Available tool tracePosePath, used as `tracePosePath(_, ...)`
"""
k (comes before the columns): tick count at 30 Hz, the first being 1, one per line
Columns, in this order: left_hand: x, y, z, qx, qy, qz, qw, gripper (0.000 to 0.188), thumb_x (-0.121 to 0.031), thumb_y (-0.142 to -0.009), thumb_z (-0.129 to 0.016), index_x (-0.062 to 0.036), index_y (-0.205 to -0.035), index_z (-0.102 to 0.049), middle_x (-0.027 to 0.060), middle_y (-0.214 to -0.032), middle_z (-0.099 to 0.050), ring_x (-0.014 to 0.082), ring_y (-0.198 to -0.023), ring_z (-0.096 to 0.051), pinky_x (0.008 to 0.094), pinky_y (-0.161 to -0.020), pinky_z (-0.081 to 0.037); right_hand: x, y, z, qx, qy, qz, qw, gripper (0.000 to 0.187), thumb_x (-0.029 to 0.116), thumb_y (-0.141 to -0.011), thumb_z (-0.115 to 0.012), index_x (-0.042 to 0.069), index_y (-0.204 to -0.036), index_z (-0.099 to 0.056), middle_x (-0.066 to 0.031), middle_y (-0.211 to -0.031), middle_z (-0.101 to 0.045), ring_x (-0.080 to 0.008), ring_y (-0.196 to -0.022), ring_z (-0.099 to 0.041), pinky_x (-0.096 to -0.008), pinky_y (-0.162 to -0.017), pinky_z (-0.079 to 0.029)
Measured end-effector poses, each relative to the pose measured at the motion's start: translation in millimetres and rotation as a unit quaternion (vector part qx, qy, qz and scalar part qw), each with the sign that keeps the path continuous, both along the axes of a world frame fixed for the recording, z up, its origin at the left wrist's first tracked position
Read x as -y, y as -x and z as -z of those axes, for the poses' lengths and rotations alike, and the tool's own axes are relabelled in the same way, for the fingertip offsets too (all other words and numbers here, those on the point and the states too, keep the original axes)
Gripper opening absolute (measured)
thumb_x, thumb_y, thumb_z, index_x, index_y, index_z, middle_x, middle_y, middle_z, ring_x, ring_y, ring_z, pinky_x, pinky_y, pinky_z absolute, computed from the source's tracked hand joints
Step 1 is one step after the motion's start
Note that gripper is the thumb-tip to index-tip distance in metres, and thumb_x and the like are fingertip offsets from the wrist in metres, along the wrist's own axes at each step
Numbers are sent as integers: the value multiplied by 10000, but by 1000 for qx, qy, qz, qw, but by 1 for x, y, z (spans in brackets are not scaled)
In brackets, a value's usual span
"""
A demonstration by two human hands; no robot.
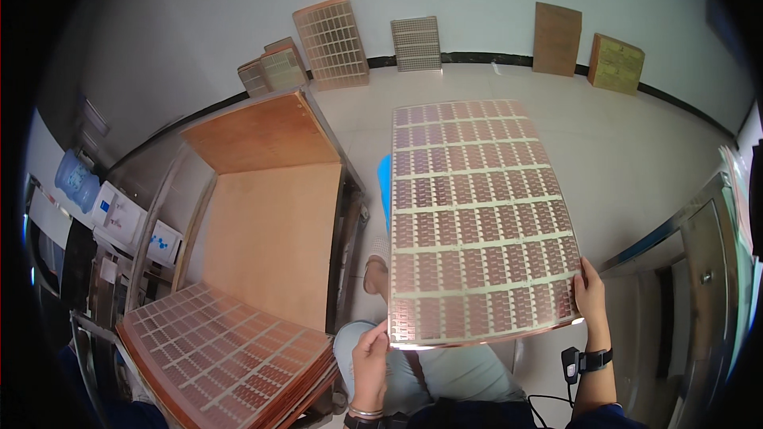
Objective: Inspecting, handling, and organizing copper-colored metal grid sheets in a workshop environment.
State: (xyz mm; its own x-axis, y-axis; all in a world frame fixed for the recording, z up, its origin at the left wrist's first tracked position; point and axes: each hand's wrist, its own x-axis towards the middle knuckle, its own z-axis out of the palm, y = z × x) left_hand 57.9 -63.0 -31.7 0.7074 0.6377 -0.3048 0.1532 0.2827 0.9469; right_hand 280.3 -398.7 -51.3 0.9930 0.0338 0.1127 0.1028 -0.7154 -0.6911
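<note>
A large rectangular copper-coloured panel with pale bands (485, 226) is held right of the tan wooden-backed rack (274, 230) — the left hand (369, 365) pinches its near left corner, the right hand (590, 294) its right edge. A stack of similar copper-coloured sheets (230, 357) lies at the rack's near end.

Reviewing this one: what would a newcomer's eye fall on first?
The large copper-toned panel right of centre stands out, its near-left corner in the left hand, its right edge in the right hand. Next comes the stack of similar panels at lower left, with a tan wooden board beyond it.
</note>
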Motion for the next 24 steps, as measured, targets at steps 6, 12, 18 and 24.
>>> tracePosePath(6, 3, -4, -2, -48, -203, 41, 977, 244, -15, -875, -481, 50, -1088, -581, 70, -952, -523, 133, -790, -499, 244, -740, -413, 7, -14, 22, -41, -149, -4, 988, 349, 72, -833, -505, -42, -1163, -525, -234, -1050, -600, -326, -956, -602, -347, -827, -461)
tracePosePath(12, -1, -5, -5, -3, -91, 17, 996, 236, -20, -885, -466, 48, -1086, -569, 96, -998, -555, 183, -885, -557, 258, -799, -443, 9, -12, 19, 26, -62, 13, 998, 310, 77, -846, -499, -48, -1125, -553, -216, -1006, -625, -259, -932, -619, -315, -806, -463)
tracePosePath(18, 0, -4, -28, 140, 215, -40, 966, 252, -104, -906, -491, 15, -1123, -534, 121, -1039, -607, 192, -938, -600, 321, -792, -505, 6, -10, -26, -108, -210, 19, 972, 277, 43, -879, -468, -88, -1107, -551, -142, -1004, -626, -172, -902, -580, -265, -816, -436)
tracePosePath(24, -4, -4, -12, 206, 214, -137, 945, 391, -135, -910, -484, 8, -1267, -412, 124, -1186, -523, 179, -1065, -519, 294, -908, -451, 0, -9, -50, -250, -426, -11, 869, 383, 96, -888, -515, -64, -1232, -459, -115, -1023, -609, -159, -905, -591, -259, -750, -496)
